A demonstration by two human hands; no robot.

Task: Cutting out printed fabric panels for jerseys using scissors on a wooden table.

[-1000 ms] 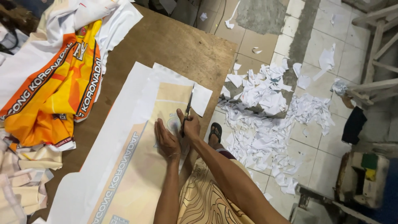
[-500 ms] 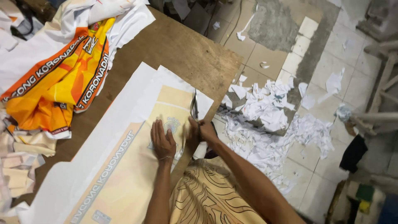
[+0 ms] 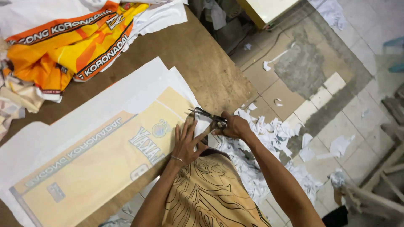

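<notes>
A large white sheet with a pale yellow printed panel [image 3: 97,155] lies on the brown wooden table [image 3: 202,63]. My left hand [image 3: 186,141] presses flat on the sheet near its right corner, fingers spread, a thin bracelet at the wrist. My right hand [image 3: 233,126] grips dark scissors [image 3: 205,114] whose blades point left into the sheet's edge, just above my left hand's fingertips. My forearms come up from the bottom of the view over a tan patterned shirt.
A heap of orange, yellow and white printed fabric [image 3: 71,46] lies at the table's far left. White paper scraps [image 3: 269,143] litter the tiled floor beside the table's right edge. A pale cabinet corner [image 3: 269,10] stands at the top.
The view has swung, so the table sits more to the left. My right hand has moved up along the sheet's edge with the scissors; my left hand still presses the sheet.
</notes>
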